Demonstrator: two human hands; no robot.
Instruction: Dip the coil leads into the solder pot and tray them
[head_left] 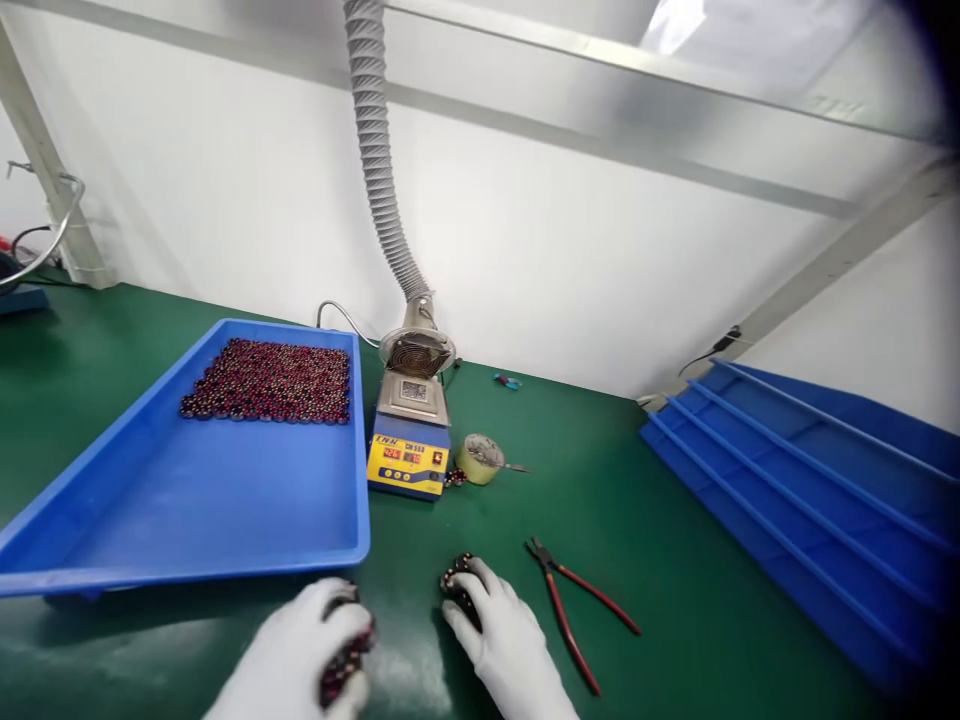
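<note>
Blue tray [225, 490] with dark-red, coil-like parts [274, 382] inside.

Smooth dark-green tabletop [697, 590] below left hand [300, 650] and right hand [510, 640]. Plain white wall [562, 230] beyond both. Slanted beige metal post [51, 165] far left of left hand; slanted grey beam [832, 260] beyond right hand, rightward. Bright white glare [675, 22] high above.

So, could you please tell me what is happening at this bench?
Someone's gloved left hand holds a cluster of small dark parts, while the right hand curls around more at the green table. Many similar parts fill the far end of the blue tray, and red-handled pliers lie beside the right hand.
</note>
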